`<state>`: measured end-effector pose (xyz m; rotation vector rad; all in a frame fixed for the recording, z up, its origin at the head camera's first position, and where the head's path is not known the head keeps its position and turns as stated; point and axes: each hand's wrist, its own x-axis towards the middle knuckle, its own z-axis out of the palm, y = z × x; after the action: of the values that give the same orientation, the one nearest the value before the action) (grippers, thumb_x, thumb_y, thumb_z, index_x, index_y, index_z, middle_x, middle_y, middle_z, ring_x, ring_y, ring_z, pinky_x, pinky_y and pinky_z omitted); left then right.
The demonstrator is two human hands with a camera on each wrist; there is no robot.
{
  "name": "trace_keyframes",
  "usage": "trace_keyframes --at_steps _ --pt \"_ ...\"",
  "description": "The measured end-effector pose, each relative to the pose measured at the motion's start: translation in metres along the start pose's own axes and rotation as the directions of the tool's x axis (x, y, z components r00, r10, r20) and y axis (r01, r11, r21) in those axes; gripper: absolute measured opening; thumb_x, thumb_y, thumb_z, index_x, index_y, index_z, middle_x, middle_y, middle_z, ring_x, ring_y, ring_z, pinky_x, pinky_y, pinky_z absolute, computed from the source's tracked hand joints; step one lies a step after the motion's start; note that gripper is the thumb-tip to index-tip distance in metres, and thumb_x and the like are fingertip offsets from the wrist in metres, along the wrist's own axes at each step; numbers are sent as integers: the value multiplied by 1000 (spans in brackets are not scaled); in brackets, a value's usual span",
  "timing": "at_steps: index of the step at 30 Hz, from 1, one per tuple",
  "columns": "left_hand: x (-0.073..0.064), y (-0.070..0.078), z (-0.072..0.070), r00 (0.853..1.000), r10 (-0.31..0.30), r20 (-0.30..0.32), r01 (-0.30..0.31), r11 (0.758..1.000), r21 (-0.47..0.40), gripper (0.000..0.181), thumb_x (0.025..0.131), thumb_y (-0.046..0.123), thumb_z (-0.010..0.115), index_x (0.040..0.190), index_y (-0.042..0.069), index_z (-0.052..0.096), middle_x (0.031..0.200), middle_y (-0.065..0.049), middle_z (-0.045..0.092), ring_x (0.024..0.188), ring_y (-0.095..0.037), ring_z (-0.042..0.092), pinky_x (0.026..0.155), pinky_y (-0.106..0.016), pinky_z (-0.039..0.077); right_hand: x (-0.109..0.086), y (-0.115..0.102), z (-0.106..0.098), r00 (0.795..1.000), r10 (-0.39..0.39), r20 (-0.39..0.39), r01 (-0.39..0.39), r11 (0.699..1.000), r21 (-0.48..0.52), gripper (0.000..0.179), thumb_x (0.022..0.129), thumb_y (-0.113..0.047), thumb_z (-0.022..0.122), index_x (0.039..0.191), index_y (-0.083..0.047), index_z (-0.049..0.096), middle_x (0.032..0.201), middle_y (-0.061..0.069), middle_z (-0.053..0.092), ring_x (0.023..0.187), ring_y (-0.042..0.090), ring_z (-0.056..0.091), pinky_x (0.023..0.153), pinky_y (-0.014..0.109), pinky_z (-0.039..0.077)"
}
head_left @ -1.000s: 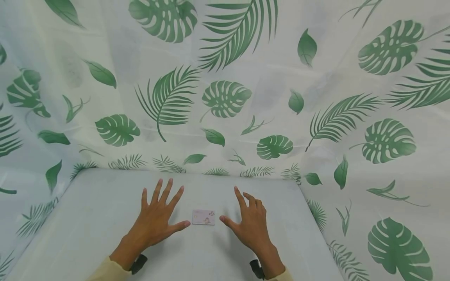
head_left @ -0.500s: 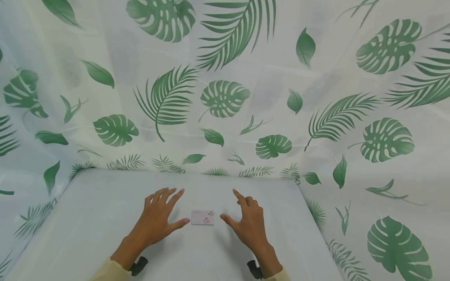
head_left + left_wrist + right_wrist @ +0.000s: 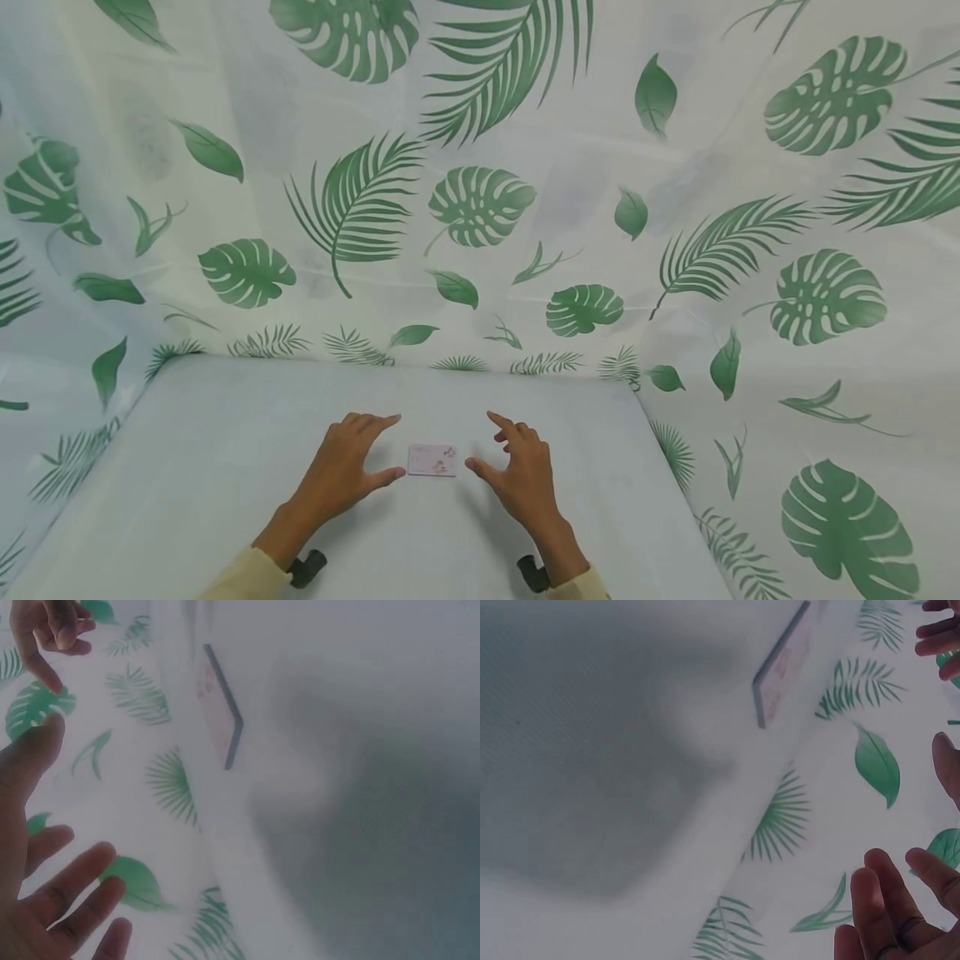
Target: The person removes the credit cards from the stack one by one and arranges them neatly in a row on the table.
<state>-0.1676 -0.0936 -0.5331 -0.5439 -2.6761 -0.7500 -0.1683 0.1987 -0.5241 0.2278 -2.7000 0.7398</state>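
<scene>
A small flat pink rectangular piece [image 3: 432, 461] with flower prints lies on the white table, between my two hands. Its thin grey edge shows in the left wrist view, where the pink piece [image 3: 219, 709] appears at a slant. My left hand [image 3: 342, 461] hovers just left of it, thumb tip near its left edge, fingers bent forward and apart. On the other side is my right hand [image 3: 521, 473], thumb toward the piece and index finger reaching out. Both hands hold nothing. In the right wrist view the right hand's fingers [image 3: 885, 900] are loosely spread over the table.
The white table [image 3: 225, 433] ends at a white sheet [image 3: 510, 267] printed with green leaves, which rises behind and along both sides. Dark wrist cameras sit under both wrists, and the hands cast soft shadows on the tabletop.
The left hand's spread, raised fingers have bent forward and drawn together. The right hand has shifted slightly left, its fingers a bit lower. The pink piece stays put.
</scene>
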Motion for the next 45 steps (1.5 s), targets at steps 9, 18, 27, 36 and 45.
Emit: trace_keyframes --at_steps 9,18,27,36,45 --pt "-1 -1 19 999 -41 16 42 996 -77 75 74 40 98 140 18 68 127 0 73 113 -20 63 93 -45 55 -3 6 13 999 24 30 -26 999 48 79 73 -36 99 144 -23 65 107 4 73 91 17 63 83 35 40" --pt "2 -3 34 998 -61 26 63 991 -115 71 75 35 98 138 18 70 124 2 74 112 -16 64 93 -42 58 -3 8 28 990 76 116 -88 991 104 77 75 -30 98 143 -26 65 109 5 74 93 17 63 87 37 43" --pt "6 -11 48 992 -111 60 120 975 -185 66 76 27 98 135 18 70 113 -1 75 105 -20 66 88 -42 57 2 9 44 968 108 228 -147 976 162 71 78 -24 96 142 -24 65 109 2 72 96 16 63 81 29 50" --pt "10 -17 64 987 -129 97 145 974 -176 62 76 28 97 131 18 72 107 2 74 99 -16 62 86 -35 54 3 10 58 952 116 284 -160 978 138 66 78 -15 95 138 -21 68 104 2 71 92 18 62 78 27 49" --pt "14 -20 73 990 -96 106 107 989 -99 58 74 30 99 125 15 76 99 5 68 94 -11 52 83 -33 52 8 10 67 940 134 314 -176 978 109 60 78 -15 95 133 -18 72 95 -1 67 84 13 56 74 24 45"
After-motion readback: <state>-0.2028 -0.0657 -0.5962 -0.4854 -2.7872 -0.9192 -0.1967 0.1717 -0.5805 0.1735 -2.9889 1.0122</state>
